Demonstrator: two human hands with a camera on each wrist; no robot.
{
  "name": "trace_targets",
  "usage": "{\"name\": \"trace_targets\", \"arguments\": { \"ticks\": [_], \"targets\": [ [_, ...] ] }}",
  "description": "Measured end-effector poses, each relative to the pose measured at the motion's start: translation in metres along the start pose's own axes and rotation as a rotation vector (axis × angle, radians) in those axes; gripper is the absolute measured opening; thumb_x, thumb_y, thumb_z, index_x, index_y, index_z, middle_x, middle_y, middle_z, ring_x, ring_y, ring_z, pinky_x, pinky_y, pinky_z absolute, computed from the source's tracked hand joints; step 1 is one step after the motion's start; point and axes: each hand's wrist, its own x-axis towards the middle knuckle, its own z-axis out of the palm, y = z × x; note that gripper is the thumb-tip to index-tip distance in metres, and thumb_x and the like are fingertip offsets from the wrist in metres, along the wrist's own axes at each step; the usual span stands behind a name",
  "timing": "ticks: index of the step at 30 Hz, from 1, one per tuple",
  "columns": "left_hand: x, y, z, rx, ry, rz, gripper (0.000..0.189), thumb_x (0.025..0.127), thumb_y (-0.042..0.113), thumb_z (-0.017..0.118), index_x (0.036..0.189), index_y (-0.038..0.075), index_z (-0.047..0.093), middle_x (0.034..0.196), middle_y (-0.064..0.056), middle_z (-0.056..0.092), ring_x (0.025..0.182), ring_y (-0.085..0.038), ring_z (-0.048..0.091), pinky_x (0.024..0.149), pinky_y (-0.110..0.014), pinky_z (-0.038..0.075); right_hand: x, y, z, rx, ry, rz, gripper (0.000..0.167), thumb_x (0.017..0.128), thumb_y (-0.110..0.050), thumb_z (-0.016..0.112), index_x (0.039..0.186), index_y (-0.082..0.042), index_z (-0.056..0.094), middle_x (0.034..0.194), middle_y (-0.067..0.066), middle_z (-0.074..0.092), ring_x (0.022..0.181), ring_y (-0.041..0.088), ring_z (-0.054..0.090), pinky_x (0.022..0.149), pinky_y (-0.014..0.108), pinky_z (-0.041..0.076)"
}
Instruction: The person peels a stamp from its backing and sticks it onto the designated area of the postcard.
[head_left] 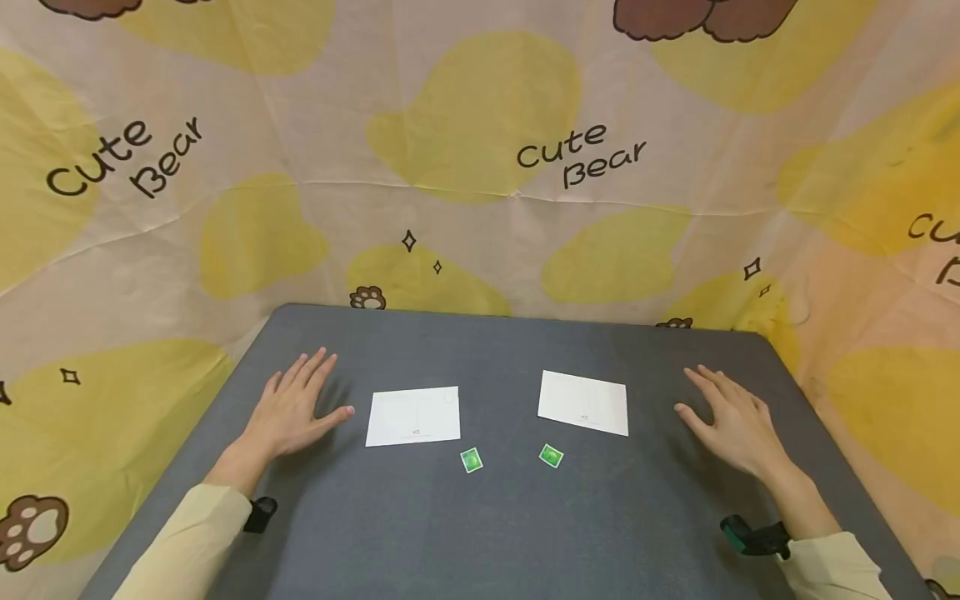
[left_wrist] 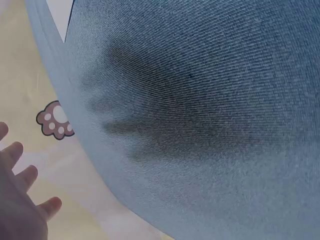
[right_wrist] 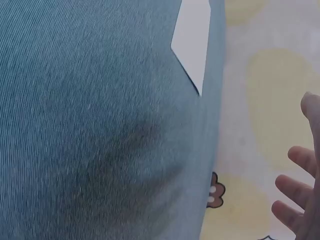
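One printed cloth [head_left: 480,167] backs the whole head view on my end; gray table [head_left: 487,533] before it; left hand [head_left: 291,417] and right hand [head_left: 738,429] hang above the table's two sides, fingers spread, both bare of any load; wrist cams add their shadows close up, plus just a corner of white card each; only head gives me both cards whole and the green stamps.

Left card [head_left: 413,417] lies flat between the hands, nearer the left one; long axis runs side to side, right end slightly farther off; right card [head_left: 583,403] lies beyond a gap, long axis slanting, right end closer to the wearer; left stamp [head_left: 472,460] sits just off the left card's near right corner, tilted; right stamp [head_left: 551,456], also tilted, near the right card's near left corner.
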Motion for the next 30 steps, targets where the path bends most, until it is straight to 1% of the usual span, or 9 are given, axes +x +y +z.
{"name": "trace_targets", "arguments": {
  "ticks": [4, 11, 16, 21, 24, 30],
  "targets": [
    [0.000, 0.000, 0.002, -0.028, 0.014, 0.001, 0.088, 0.081, 0.062, 0.054, 0.145, 0.008, 0.026, 0.148, -0.017, 0.028, 0.133, -0.041, 0.025, 0.100, -0.064, 0.020, 0.000, -0.008, 0.003, 0.030, 0.018, -0.010, 0.059, 0.090, -0.041, 0.055, 0.139, -0.012, 0.040, 0.140, 0.021, 0.039, 0.125, 0.046, 0.034, 0.083, 0.071, 0.023],
    [0.000, -0.002, 0.006, -0.056, -0.002, -0.007, 0.087, 0.081, 0.061, 0.055, 0.144, 0.007, 0.028, 0.148, -0.017, 0.027, 0.133, -0.041, 0.026, 0.099, -0.063, 0.023, 0.001, -0.022, 0.012, 0.068, 0.033, -0.040, 0.055, 0.087, -0.035, 0.061, 0.133, -0.008, 0.047, 0.137, 0.021, 0.043, 0.122, 0.045, 0.038, 0.082, 0.069, 0.028],
    [0.001, -0.003, 0.010, -0.087, -0.006, -0.014, 0.088, 0.080, 0.059, 0.058, 0.144, 0.007, 0.028, 0.148, -0.017, 0.027, 0.132, -0.041, 0.027, 0.099, -0.063, 0.024, 0.000, -0.029, 0.021, 0.137, 0.029, -0.055, 0.053, 0.088, -0.032, 0.060, 0.132, -0.006, 0.047, 0.137, 0.022, 0.043, 0.121, 0.046, 0.039, 0.081, 0.070, 0.030],
    [0.001, -0.004, 0.014, -0.125, -0.015, -0.023, 0.088, 0.079, 0.058, 0.059, 0.144, 0.006, 0.028, 0.147, -0.018, 0.028, 0.131, -0.042, 0.028, 0.097, -0.063, 0.026, 0.001, -0.037, 0.031, 0.200, 0.021, -0.036, 0.053, 0.088, -0.029, 0.062, 0.132, -0.006, 0.047, 0.138, 0.021, 0.042, 0.119, 0.047, 0.039, 0.080, 0.072, 0.029],
    [0.001, -0.006, 0.018, -0.138, -0.010, -0.027, 0.088, 0.079, 0.056, 0.061, 0.143, 0.006, 0.029, 0.147, -0.018, 0.029, 0.131, -0.042, 0.029, 0.096, -0.064, 0.027, 0.002, -0.042, 0.036, 0.226, 0.012, -0.030, 0.052, 0.087, -0.028, 0.062, 0.132, -0.006, 0.047, 0.138, 0.020, 0.041, 0.120, 0.046, 0.039, 0.082, 0.071, 0.029],
    [0.002, -0.007, 0.025, -0.158, -0.019, -0.025, 0.087, 0.080, 0.055, 0.061, 0.143, 0.004, 0.030, 0.147, -0.018, 0.029, 0.131, -0.043, 0.029, 0.096, -0.065, 0.027, 0.006, -0.051, 0.044, 0.259, 0.037, -0.068, 0.053, 0.084, -0.024, 0.066, 0.130, -0.004, 0.049, 0.135, 0.020, 0.044, 0.119, 0.044, 0.041, 0.089, 0.065, 0.032]
  ]
}}
